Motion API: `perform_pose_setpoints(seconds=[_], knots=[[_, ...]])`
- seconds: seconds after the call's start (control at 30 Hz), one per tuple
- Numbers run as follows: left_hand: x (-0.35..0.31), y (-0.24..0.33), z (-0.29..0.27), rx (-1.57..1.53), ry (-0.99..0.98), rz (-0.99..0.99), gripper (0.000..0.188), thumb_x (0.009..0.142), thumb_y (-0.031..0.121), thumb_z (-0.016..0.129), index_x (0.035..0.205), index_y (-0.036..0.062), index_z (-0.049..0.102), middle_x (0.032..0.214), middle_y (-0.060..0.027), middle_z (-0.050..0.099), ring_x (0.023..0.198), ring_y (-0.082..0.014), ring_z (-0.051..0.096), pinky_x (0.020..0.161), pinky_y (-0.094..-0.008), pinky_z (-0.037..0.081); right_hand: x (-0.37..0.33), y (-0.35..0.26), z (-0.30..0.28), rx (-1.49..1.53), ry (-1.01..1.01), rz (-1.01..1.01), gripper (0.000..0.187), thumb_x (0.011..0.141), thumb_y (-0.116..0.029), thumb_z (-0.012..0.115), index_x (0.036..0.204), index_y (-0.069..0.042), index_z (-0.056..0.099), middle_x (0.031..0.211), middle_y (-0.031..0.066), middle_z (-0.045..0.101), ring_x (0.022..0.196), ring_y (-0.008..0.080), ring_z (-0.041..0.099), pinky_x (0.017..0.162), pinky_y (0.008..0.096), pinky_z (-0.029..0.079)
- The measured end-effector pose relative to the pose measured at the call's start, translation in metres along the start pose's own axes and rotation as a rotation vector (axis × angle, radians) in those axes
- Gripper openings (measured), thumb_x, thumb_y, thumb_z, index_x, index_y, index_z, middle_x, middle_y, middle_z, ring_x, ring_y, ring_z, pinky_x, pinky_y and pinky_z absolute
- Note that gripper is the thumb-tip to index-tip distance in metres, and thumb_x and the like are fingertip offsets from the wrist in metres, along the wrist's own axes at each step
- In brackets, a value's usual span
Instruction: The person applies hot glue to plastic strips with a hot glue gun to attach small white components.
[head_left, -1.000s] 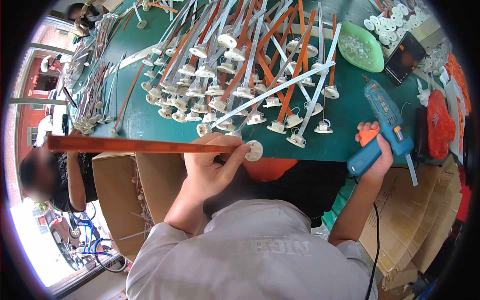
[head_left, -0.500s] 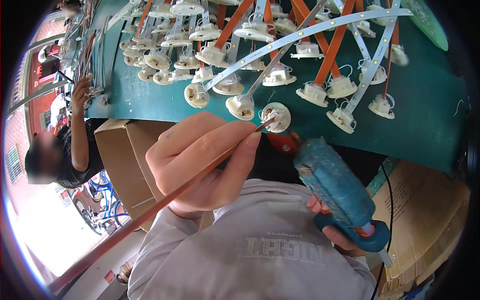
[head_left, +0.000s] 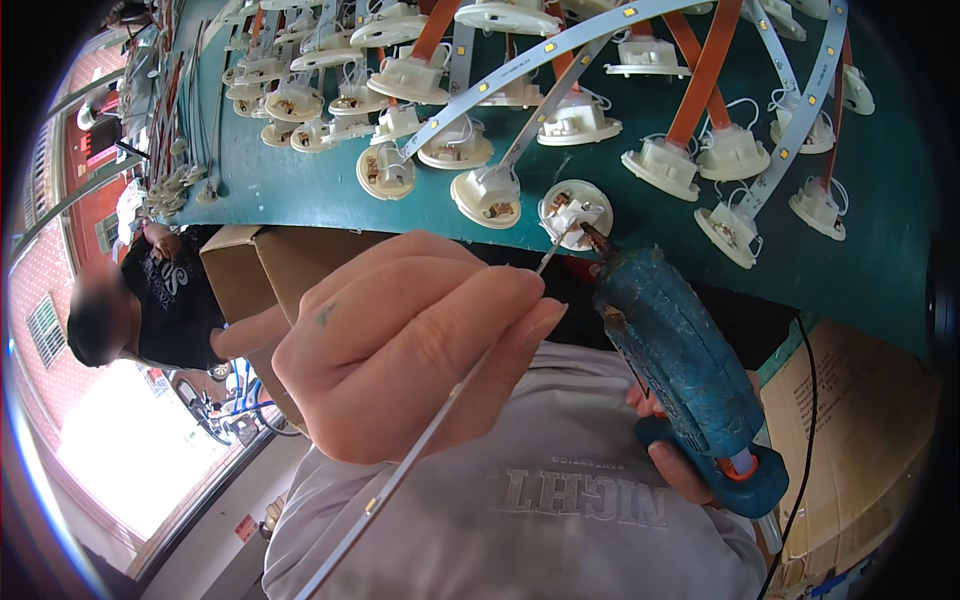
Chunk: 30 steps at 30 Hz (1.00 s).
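My left hand is closed, pinching a narrow LED strip between thumb and fingers. The strip's lit-chip side faces up, its tail slants down toward the lower edge, and its far end meets a round white lamp base at the table's near edge. In my right hand is a worn blue hot glue gun, its fingers wrapped round the handle. The gun's dark nozzle tip is at the lamp base, beside the strip's end; whether glue is coming out cannot be made out.
Across the green table stand many white lamp bases with LED strips attached; one strip arches over others. Cardboard boxes flank the table, and a black cable hangs at right. Another person works at the far left.
The strip has turned from its reddish back to its white LED side. My left hand has rolled over with it, and the glue gun's tip has come to the lamp base.
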<state>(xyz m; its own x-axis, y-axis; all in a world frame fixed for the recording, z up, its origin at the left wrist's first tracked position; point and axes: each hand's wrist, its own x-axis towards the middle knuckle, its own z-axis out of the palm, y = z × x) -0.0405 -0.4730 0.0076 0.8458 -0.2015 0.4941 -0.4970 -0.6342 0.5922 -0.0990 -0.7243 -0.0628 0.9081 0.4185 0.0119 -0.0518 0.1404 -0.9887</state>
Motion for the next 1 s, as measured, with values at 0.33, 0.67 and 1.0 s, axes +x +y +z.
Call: perform_pose_setpoints(seconds=[0.33, 0.67, 1.0], knots=[[-0.003, 0.001, 0.001, 0.006, 0.022, -0.013, 0.011, 0.079, -0.001, 0.069, 0.087, -0.0081, 0.066, 0.065, -0.0143, 0.062, 0.049, -0.0202, 0.057, 0.044, -0.0283, 0.044, -0.001, -0.001, -0.002, -0.031, -0.037, 0.037, 0.021, 0.067, -0.019, 0.076, 0.078, -0.005, 0.065, 0.067, 0.005, 0.065, 0.051, 0.0182, 0.061, 0.052, 0.0244, 0.052], [-0.001, 0.001, 0.0, 0.001, 0.038, -0.015, 0.01, 0.077, -0.001, 0.07, 0.082, -0.0093, 0.068, 0.062, -0.0141, 0.062, 0.048, -0.0207, 0.057, 0.044, -0.0277, 0.044, 0.008, -0.021, -0.008, -0.057, -0.161, 0.204, 0.023, 0.066, -0.017, 0.078, 0.081, -0.005, 0.067, 0.075, 0.0067, 0.068, 0.062, 0.0193, 0.065, 0.063, 0.0299, 0.054], [-0.002, 0.002, -0.003, 0.021, 0.014, -0.014, 0.009, 0.075, -0.003, 0.07, 0.08, -0.01, 0.069, 0.064, -0.0146, 0.064, 0.051, -0.0206, 0.06, 0.046, -0.0262, 0.046, -0.007, -0.014, -0.012, -0.231, -0.127, 0.137, 0.028, 0.067, -0.018, 0.08, 0.088, -0.006, 0.066, 0.079, 0.0046, 0.068, 0.069, 0.0179, 0.066, 0.068, 0.0313, 0.054]])
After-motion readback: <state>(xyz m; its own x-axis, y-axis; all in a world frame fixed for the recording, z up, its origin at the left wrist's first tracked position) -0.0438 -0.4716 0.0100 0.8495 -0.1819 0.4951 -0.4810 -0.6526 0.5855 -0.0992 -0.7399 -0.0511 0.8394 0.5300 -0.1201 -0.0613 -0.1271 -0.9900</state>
